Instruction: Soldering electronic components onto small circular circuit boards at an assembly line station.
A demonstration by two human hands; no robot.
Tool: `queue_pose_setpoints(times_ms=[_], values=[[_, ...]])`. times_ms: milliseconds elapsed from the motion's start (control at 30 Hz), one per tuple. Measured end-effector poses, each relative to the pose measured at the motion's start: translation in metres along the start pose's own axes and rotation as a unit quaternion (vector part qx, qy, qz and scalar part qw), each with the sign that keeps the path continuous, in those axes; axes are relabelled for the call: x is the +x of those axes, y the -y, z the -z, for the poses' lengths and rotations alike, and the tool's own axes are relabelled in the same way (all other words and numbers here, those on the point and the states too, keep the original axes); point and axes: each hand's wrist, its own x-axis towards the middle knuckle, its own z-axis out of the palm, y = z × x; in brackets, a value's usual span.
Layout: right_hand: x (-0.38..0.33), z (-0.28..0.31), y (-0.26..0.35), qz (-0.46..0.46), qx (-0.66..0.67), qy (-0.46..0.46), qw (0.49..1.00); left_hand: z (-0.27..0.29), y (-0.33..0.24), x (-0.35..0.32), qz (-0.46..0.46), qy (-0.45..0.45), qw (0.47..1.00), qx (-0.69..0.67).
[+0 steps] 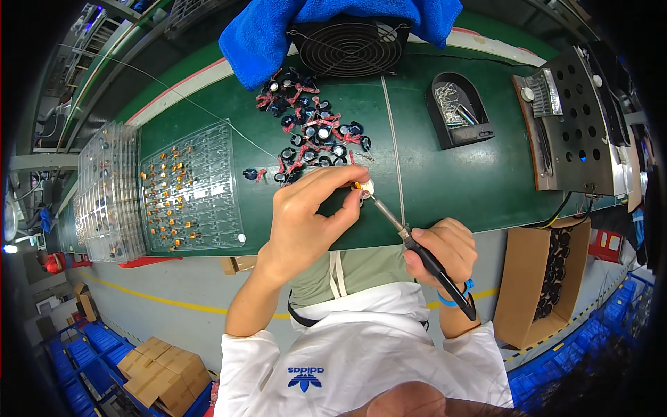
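Observation:
My left hand [302,215] pinches a small round component [367,186] with an orange part on it, between thumb and forefinger. In my right hand [446,251] is a black-handled soldering iron [432,265], held like a pen. Its metal tip points up and left and meets the component or comes very close; which, I cannot tell. Just beyond my left hand lies a loose pile of small round dark components [323,133] with red wires. One dark component [250,173] lies apart, left of the pile.
Left on the green bench stand a clear tray [226,208] with orange-topped pieces and a stack of clear trays [104,198]. A fan [351,50] under a blue towel [253,45] stands behind. Rightward are a black bin [455,137] of metal pieces and a perforated metal stand [583,167].

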Motion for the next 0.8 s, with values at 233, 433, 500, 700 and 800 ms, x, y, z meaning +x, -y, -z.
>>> queue_pose_setpoints(times_ms=[233,433,500,700,800], values=[[0.000,0.000,0.001,0.002,0.002,-0.001,1.000,0.001,-0.002,0.000,0.001,0.002,1.000,0.002],[-0.004,0.001,0.000,-0.010,0.016,-0.027,0.999,-0.005,-0.003,0.000,0.010,-0.022,0.999,-0.021],[-0.004,0.002,0.000,-0.010,0.017,-0.032,0.999,-0.004,-0.001,0.002,-0.018,-0.023,1.000,0.000],[-0.003,0.005,0.002,-0.068,0.003,-0.022,0.997,0.007,-0.008,0.004,-0.047,-0.018,0.997,0.055],[-0.004,-0.007,0.012,-0.142,0.025,-0.045,0.989,0.014,-0.005,-0.007,-0.060,-0.034,0.996,0.061]])
